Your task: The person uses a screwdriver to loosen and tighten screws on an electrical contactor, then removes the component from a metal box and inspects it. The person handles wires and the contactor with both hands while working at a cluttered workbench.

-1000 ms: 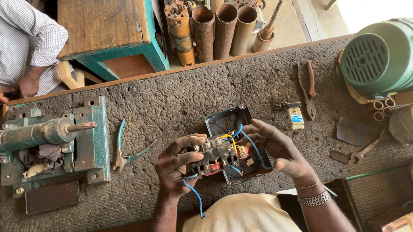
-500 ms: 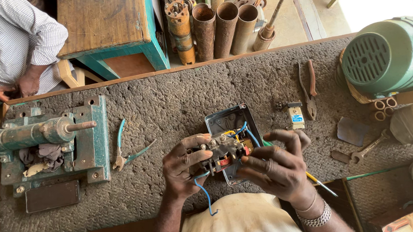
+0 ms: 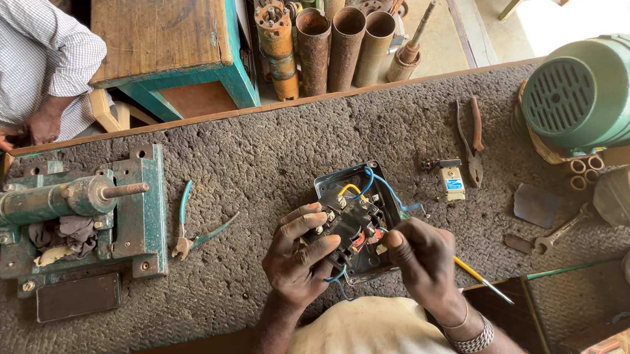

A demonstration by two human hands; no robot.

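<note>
A black electrical switch box (image 3: 358,218) with yellow and blue wires lies open on the grey matted bench, just in front of me. My left hand (image 3: 295,260) grips its left side, thumb and fingers over the terminal block. My right hand (image 3: 425,265) is closed around a yellow-handled screwdriver (image 3: 481,278), whose handle sticks out to the lower right; its tip points into the box and is hidden by my fingers.
Blue-handled pliers (image 3: 193,233) lie left of the box, beside a green bench vice (image 3: 66,216). Red-handled pliers (image 3: 470,140), a small fuse part (image 3: 450,179) and a spanner (image 3: 555,235) lie to the right, near a green motor (image 3: 593,91). Another person (image 3: 19,64) sits at the far left.
My right hand moved from the box's right edge to its lower right, now holding the yellow screwdriver with its tip towards the terminals. My left hand kept its grip on the box.
</note>
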